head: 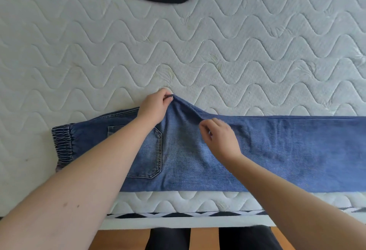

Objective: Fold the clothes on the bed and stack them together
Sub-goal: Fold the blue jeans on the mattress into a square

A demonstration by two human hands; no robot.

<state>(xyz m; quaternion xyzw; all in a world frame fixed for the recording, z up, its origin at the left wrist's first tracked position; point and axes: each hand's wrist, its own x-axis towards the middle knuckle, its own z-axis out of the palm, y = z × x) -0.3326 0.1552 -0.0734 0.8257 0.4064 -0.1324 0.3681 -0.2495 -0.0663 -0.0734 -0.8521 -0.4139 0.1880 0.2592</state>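
Left hand point(153, 108) pinches the crotch point of the blue denim jeans point(277, 150) lying along the quilted white mattress point(237, 51) edge; right hand point(220, 136) fingers curl into the fabric, fingertips hidden. Legs cut off at right.

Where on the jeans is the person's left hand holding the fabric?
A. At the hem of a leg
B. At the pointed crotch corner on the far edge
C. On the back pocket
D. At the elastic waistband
B: the left hand pinches the peaked corner of the jeans on their far edge, lifted slightly off the mattress; the elastic waistband and back pocket lie untouched.
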